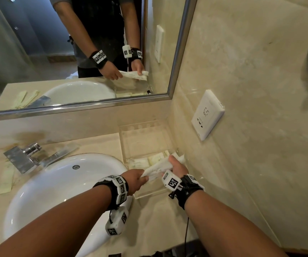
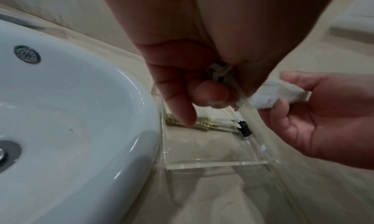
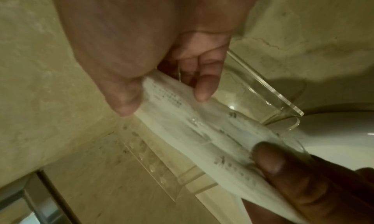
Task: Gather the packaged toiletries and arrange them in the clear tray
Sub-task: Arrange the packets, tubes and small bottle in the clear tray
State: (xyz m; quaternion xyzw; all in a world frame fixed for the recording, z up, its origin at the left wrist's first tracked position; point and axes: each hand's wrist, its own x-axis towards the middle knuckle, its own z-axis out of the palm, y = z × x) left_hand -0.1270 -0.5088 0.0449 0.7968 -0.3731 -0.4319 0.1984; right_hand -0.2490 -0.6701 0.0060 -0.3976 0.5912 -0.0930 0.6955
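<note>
White sachet (image 1: 158, 168): long axis spans your left hand (image 1: 134, 180) to right hand (image 1: 179, 166); both sets of fingers pinch its ends, directly above the clear tray (image 1: 149, 195).

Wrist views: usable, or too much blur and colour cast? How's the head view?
Right wrist: the packet is motion-smeared, print unreadable, with a yellow-green cast. Left wrist: the sink is fairly sharp, the tray edges streaked. Head: well lit, strong wide-angle bend, slight blur at both hands.

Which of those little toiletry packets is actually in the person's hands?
The long white packet held above the clear tray, left hand at one end, right hand at the other. The cream packets lie flat in the tray, untouched.
</note>
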